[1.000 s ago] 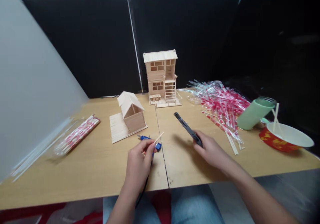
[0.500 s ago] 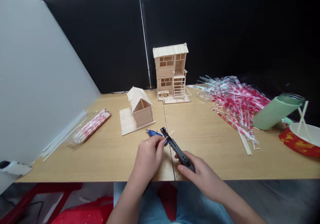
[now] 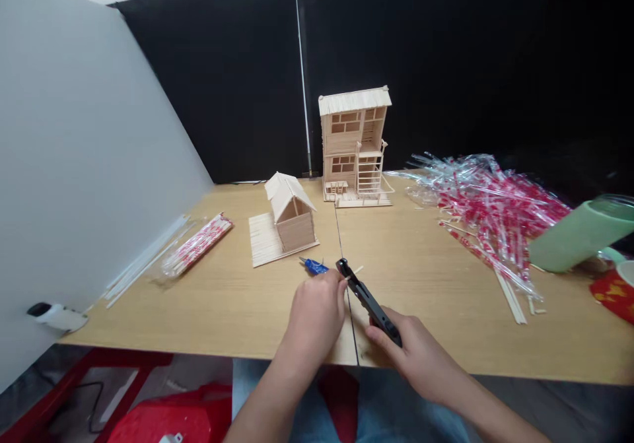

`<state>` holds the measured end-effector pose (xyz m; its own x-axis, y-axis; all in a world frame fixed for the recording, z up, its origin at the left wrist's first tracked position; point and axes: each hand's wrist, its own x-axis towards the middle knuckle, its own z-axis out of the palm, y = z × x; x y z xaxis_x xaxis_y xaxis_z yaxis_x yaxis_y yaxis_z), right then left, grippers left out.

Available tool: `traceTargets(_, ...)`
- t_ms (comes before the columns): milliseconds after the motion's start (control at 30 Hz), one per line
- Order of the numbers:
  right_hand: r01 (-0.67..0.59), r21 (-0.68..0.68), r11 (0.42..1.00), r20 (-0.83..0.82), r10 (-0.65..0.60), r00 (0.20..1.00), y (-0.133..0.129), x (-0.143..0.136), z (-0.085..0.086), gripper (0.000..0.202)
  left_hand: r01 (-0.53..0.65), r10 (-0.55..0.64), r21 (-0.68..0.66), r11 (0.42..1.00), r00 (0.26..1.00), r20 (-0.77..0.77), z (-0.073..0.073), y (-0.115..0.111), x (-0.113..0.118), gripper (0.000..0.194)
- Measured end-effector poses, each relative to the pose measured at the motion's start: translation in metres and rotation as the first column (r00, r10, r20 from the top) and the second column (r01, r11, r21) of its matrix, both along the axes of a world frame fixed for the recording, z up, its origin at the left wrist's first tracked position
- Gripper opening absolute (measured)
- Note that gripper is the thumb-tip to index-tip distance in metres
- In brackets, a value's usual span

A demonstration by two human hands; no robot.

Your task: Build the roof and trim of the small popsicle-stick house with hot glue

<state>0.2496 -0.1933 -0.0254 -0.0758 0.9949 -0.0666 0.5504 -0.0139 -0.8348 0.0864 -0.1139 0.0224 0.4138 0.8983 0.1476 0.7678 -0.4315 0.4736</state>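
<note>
Near the front middle of the table, my left hand point(image 3: 317, 314) is closed, its thumb and fingers pinching a short thin wooden stick point(image 3: 358, 270). The stick lies across the head of a black hand cutter point(image 3: 369, 301); whether its jaws bite into the wood I cannot tell. My right hand point(image 3: 411, 344) is wrapped round the cutter's handles. Just behind my left hand lies a blue tool with a pointed tip point(image 3: 313, 266), partly covered by that hand. Beyond it stands a small stick-built house point(image 3: 296, 228) on a flat slatted base.
A two-storey stick house point(image 3: 354, 146) stands by the black back panel. At left lie a pack of wrapped chopsticks point(image 3: 198, 245) and white sticks point(image 3: 143, 261). At right are a heap of plastic wrappers point(image 3: 505, 205), loose sticks point(image 3: 510, 296), a green cup point(image 3: 579, 235) and a red bowl point(image 3: 614, 294).
The view has turned slightly left, so the table's contents appear shifted right. My left hand has rolled so its back faces up more; both hands keep their holds.
</note>
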Motion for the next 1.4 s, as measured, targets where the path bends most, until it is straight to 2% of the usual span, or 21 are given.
traceTargets(67, 0.013, -0.010, 1.000, -0.022, -0.013, 1.000, -0.001, 0.004, -0.003, 0.035, -0.002, 0.002, 0.000, 1.000, 0.998, -0.060, 0.000, -0.001, 0.006, 0.022)
traceTargets(267, 0.027, -0.229, 0.973, -0.131, -0.058, 0.990, -0.010, 0.010, -0.016, 0.047, 0.045, -0.045, -0.003, 0.999, 0.988, -0.146, 0.003, -0.004, 0.019, 0.021)
traceTargets(333, 0.042, -0.247, 0.968, -0.125, -0.074, 0.989, -0.010, 0.012, -0.018, 0.050, 0.049, -0.050, -0.011, 0.999, 0.986, -0.159, 0.005, -0.004, 0.021, 0.022)
traceTargets(433, 0.044, -0.111, 0.993, -0.039, -0.048, 0.998, -0.003, 0.026, -0.016, 0.050, 0.074, -0.074, -0.001, 0.997, 0.991, -0.112, 0.007, -0.002, 0.020, 0.021)
traceTargets(500, 0.078, 0.012, 0.997, 0.117, -0.079, 0.990, 0.007, 0.046, -0.016, 0.047, 0.079, -0.079, -0.003, 0.997, 0.997, -0.024, 0.006, 0.001, 0.016, 0.020)
traceTargets(533, 0.130, 0.054, 0.990, 0.234, -0.139, 0.962, 0.014, 0.057, -0.016, 0.046, 0.077, -0.077, -0.013, 0.997, 0.996, 0.042, 0.005, 0.003, 0.013, 0.020)
traceTargets(567, 0.202, 0.091, 0.975, 0.371, -0.222, 0.902, 0.021, 0.069, -0.018, 0.046, 0.076, -0.072, -0.023, 0.997, 0.990, 0.122, 0.004, 0.005, 0.009, 0.021)
traceTargets(600, 0.261, 0.132, 0.956, 0.505, -0.291, 0.812, 0.029, 0.080, -0.020, 0.046, 0.077, -0.070, -0.025, 0.997, 0.975, 0.212, 0.002, 0.007, 0.004, 0.021)
traceTargets(667, 0.265, 0.232, 0.936, 0.689, -0.350, 0.635, 0.042, 0.097, -0.026, 0.048, 0.081, -0.081, 0.017, 0.997, 0.913, 0.399, -0.001, 0.013, -0.006, 0.019)
traceTargets(767, 0.199, 0.314, 0.928, 0.820, -0.371, 0.437, 0.055, 0.108, -0.036, 0.053, 0.028, -0.076, 0.089, 0.996, 0.798, 0.598, -0.005, 0.023, -0.022, 0.016)
traceTargets(833, 0.196, 0.330, 0.923, 0.853, -0.381, 0.358, 0.058, 0.106, -0.042, 0.057, -0.008, -0.012, 0.026, 1.000, 0.726, 0.687, -0.007, 0.031, -0.032, 0.017)
traceTargets(900, 0.199, 0.345, 0.917, 0.860, -0.394, 0.324, 0.060, 0.102, -0.044, 0.061, -0.015, 0.088, -0.103, 0.995, 0.647, 0.757, -0.009, 0.039, -0.040, 0.020)
traceTargets(967, 0.177, 0.382, 0.907, 0.841, -0.421, 0.339, 0.063, 0.095, -0.041, 0.065, -0.009, 0.168, -0.198, 0.980, 0.570, 0.804, -0.010, 0.047, -0.046, 0.025)
traceTargets(1033, 0.117, 0.432, 0.894, 0.788, -0.437, 0.434, 0.070, 0.083, -0.028, 0.064, -0.012, 0.205, -0.233, 0.972, 0.525, 0.826, -0.011, 0.053, -0.049, 0.027)
traceTargets(1100, 0.031, 0.461, 0.887, 0.677, -0.373, 0.635, 0.079, 0.064, -0.007, 0.054, -0.015, 0.207, -0.232, 0.973, 0.504, 0.839, -0.011, 0.059, -0.049, 0.027)
traceTargets(1167, -0.025, 0.465, 0.885, 0.456, -0.215, 0.863, 0.089, 0.036, 0.018, 0.035, -0.020, 0.198, -0.217, 0.976, 0.495, 0.846, -0.012, 0.063, -0.047, 0.025)
traceTargets(1200, -0.027, 0.455, 0.890, 0.331, -0.140, 0.933, 0.094, 0.021, 0.031, 0.029, -0.024, 0.189, -0.204, 0.979, 0.494, 0.848, -0.012, 0.064, -0.046, 0.024)
traceTargets(1233, -0.034, 0.447, 0.894, 0.218, -0.072, 0.973, 0.099, 0.006, 0.041, 0.025, -0.026, 0.177, -0.189, 0.982, 0.497, 0.849, -0.013, 0.066, -0.044, 0.023)
traceTargets(1300, -0.077, 0.457, 0.886, 0.057, 0.057, 0.997, 0.112, -0.023, 0.057, 0.019, -0.029, 0.150, -0.157, 0.987, 0.509, 0.848, -0.015, 0.069, -0.043, 0.021)
traceTargets(1400, -0.081, 0.507, 0.858, -0.031, 0.113, 0.993, 0.133, -0.052, 0.063, 0.012, -0.055, 0.129, -0.117, 0.992, 0.527, 0.840, -0.017, 0.075, -0.044, 0.020)
